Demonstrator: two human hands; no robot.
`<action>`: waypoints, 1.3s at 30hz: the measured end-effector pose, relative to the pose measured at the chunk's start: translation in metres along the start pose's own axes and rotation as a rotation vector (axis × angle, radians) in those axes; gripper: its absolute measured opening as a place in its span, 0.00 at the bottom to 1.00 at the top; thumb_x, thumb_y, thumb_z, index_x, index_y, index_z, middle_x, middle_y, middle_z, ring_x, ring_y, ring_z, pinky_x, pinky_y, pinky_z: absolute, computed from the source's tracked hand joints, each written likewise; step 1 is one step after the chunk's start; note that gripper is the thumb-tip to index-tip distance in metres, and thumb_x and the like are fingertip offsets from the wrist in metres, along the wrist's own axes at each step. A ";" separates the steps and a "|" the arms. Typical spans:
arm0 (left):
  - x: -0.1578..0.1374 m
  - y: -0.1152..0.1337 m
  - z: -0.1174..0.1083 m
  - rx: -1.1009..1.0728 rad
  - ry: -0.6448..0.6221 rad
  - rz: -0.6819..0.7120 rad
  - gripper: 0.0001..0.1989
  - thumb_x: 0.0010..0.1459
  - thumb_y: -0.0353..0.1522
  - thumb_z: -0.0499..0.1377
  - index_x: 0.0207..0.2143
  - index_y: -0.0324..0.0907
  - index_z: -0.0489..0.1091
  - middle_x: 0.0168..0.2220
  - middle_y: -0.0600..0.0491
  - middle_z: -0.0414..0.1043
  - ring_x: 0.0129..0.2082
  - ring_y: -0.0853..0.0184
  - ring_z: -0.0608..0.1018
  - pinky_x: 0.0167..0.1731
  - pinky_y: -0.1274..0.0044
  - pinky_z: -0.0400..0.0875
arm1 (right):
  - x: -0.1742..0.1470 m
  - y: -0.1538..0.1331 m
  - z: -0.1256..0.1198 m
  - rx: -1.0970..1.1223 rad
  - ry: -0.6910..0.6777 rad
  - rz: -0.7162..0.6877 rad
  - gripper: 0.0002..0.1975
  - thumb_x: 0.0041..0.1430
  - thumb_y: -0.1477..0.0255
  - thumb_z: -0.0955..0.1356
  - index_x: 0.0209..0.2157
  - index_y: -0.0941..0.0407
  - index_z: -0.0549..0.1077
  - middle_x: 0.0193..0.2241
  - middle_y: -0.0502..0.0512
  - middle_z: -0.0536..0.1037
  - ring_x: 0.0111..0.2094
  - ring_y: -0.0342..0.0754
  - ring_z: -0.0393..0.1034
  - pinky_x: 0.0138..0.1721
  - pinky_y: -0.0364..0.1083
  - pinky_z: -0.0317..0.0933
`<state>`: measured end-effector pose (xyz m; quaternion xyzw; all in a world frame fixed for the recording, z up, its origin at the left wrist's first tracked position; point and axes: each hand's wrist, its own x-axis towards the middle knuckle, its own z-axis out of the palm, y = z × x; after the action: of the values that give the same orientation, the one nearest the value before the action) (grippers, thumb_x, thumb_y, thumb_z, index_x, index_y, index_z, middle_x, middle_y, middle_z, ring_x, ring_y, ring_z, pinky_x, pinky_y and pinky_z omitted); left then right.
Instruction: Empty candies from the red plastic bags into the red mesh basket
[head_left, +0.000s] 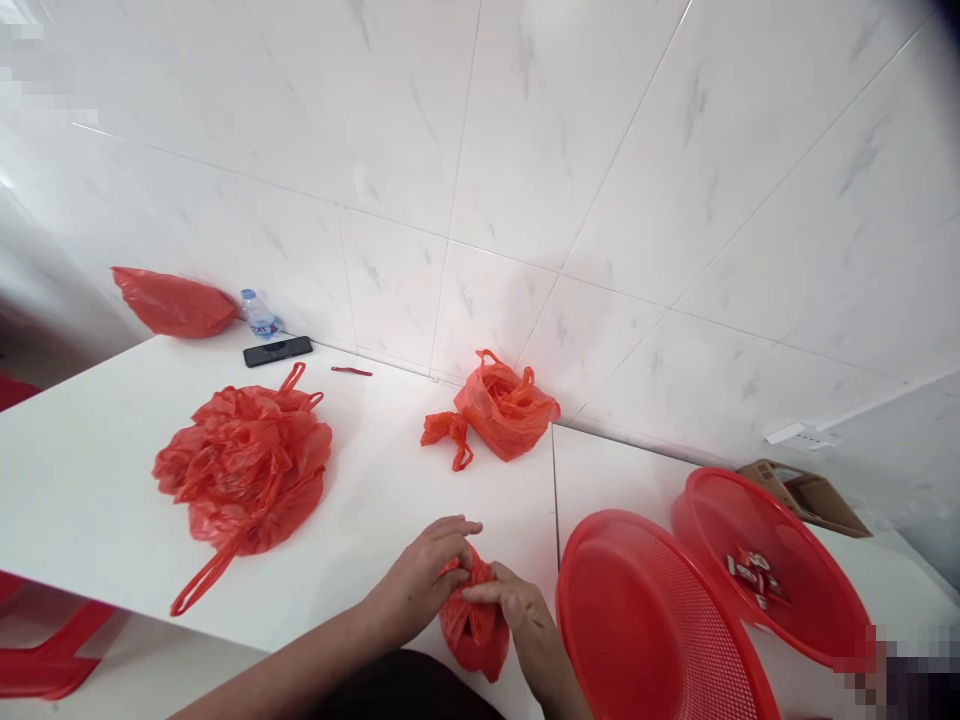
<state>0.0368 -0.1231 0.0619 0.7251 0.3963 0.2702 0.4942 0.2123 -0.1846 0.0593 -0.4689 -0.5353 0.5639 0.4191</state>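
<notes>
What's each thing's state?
Front plastic bag: crumpled
Left hand: on front bag
Right hand: on front bag
Bag heap: crumpled
Water bottle: standing, capped
Plastic bag beside bottle: bulging
Center plastic bag: open
Small bag: crumpled
Smartphone: flat, dark
Nearer basket: open
Farther basket: holding items
Cardboard box: open

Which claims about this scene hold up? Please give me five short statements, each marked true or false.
1. The left hand and right hand both touch a red bag. True.
2. The bottle lies on its side. False: the bottle stands upright.
3. The phone is inside a basket. False: the phone lies on the table.
4. The far basket has small things in it. True.
5. The box is blue. False: the box is brown.
</notes>
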 end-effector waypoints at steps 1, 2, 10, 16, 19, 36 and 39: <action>0.001 0.000 0.001 -0.004 -0.024 -0.030 0.09 0.51 0.22 0.53 0.28 0.44 0.68 0.48 0.50 0.73 0.53 0.60 0.69 0.50 0.70 0.62 | 0.000 0.000 0.001 -0.022 0.010 0.022 0.16 0.60 0.61 0.63 0.33 0.53 0.79 0.32 0.53 0.71 0.35 0.46 0.66 0.38 0.45 0.59; 0.001 0.000 0.002 0.005 -0.048 -0.069 0.08 0.51 0.23 0.53 0.28 0.44 0.68 0.44 0.51 0.75 0.49 0.61 0.71 0.47 0.71 0.64 | 0.001 0.000 0.002 -0.039 0.032 0.053 0.11 0.59 0.65 0.64 0.32 0.53 0.78 0.32 0.52 0.72 0.34 0.46 0.66 0.37 0.44 0.59; 0.000 0.000 0.002 0.111 -0.093 -0.199 0.05 0.50 0.27 0.51 0.29 0.43 0.66 0.29 0.58 0.72 0.30 0.69 0.71 0.31 0.78 0.62 | 0.011 0.014 0.007 -0.353 0.307 0.156 0.10 0.51 0.75 0.64 0.36 0.53 0.74 0.25 0.48 0.72 0.27 0.44 0.64 0.30 0.43 0.58; -0.002 -0.001 0.000 0.084 -0.110 -0.192 0.05 0.50 0.28 0.53 0.30 0.44 0.68 0.30 0.58 0.74 0.32 0.68 0.72 0.32 0.78 0.63 | 0.008 0.011 0.003 -0.085 0.186 0.085 0.15 0.54 0.75 0.62 0.38 0.52 0.78 0.35 0.53 0.76 0.37 0.48 0.71 0.39 0.44 0.63; -0.002 -0.001 0.000 0.107 -0.108 -0.176 0.05 0.49 0.27 0.55 0.29 0.44 0.69 0.31 0.57 0.74 0.33 0.67 0.73 0.34 0.77 0.64 | 0.007 0.010 0.000 0.049 0.178 0.090 0.13 0.56 0.71 0.63 0.39 0.52 0.77 0.38 0.54 0.74 0.39 0.48 0.70 0.40 0.45 0.64; -0.014 -0.058 -0.048 0.373 -0.127 -0.206 0.06 0.51 0.31 0.57 0.33 0.45 0.71 0.40 0.53 0.74 0.42 0.61 0.74 0.43 0.71 0.67 | -0.017 0.097 -0.040 -0.310 0.660 0.285 0.18 0.53 0.65 0.64 0.43 0.56 0.73 0.41 0.59 0.77 0.44 0.56 0.71 0.46 0.51 0.64; -0.013 -0.063 -0.048 0.347 -0.194 -0.268 0.28 0.45 0.35 0.63 0.52 0.48 0.67 0.54 0.50 0.70 0.53 0.56 0.71 0.51 0.68 0.66 | -0.026 0.115 -0.042 -0.281 0.582 0.296 0.33 0.51 0.62 0.67 0.58 0.58 0.61 0.49 0.64 0.73 0.49 0.57 0.69 0.47 0.52 0.65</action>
<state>-0.0271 -0.0972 0.0205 0.7627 0.4801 0.0590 0.4294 0.2619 -0.2098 -0.0524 -0.7354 -0.3920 0.3823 0.3992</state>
